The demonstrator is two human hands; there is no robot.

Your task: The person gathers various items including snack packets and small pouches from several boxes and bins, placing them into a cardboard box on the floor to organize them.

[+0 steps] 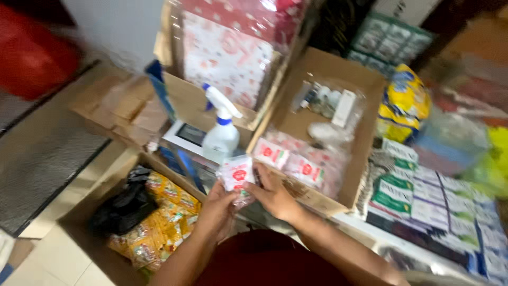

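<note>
A white spray bottle (221, 135) stands mid-scene. Left below it, a black bag (124, 204) lies over yellow packets (161, 222). Right of it sits an open cardboard box (365, 132).

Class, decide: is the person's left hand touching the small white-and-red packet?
Touching. The head view shows the left hand with its fingers closed against the lower edge of the small white-and-red packet, no gap visible.

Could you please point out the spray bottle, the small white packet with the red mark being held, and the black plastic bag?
spray bottle (221, 139), head view, on its clear body.
small white packet (236, 173), head view, on its red mark, between both hands.
black plastic bag (124, 207), head view, on its crumpled middle.
</note>
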